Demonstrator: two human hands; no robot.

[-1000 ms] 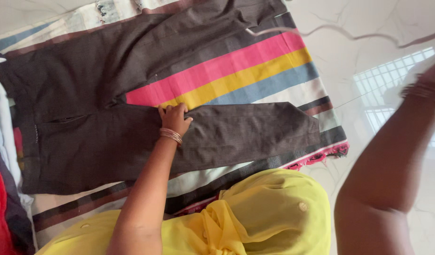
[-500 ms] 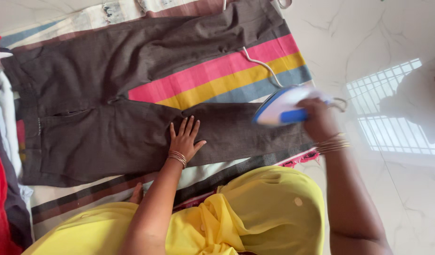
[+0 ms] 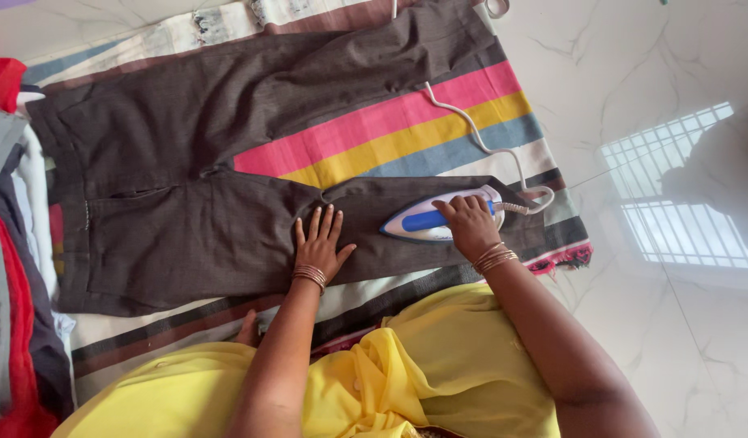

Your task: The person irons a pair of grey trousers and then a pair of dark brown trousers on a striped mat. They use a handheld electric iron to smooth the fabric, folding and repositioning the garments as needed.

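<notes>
Here one pair of dark brown trousers (image 3: pixel 195 154), woven and finely textured, is spread flat across a striped mat (image 3: pixel 406 122) in the centre and upper part of the frame. The mat is flat-woven cloth with pink, yellow, blue, white and brown bands and a frayed pink fringe at lower right. The left hand (image 3: pixel 319 243) is laid palm down on the lower trouser leg, fingers spread wide and straight, nothing gripped. The right hand (image 3: pixel 470 223) is wrapped around the blue handle of one iron (image 3: pixel 439 221), a white and blue plastic wedge set on the same leg, just right of the left hand. One white cord (image 3: pixel 479 138) is looped from the iron up across the stripes. Thin metal bangles are worn on both wrists. A pile of folded clothes (image 3: pixel 13 268), red, grey and dark, is stacked at the left edge. Glossy white marble floor (image 3: pixel 634 73) is seen at right.
</notes>
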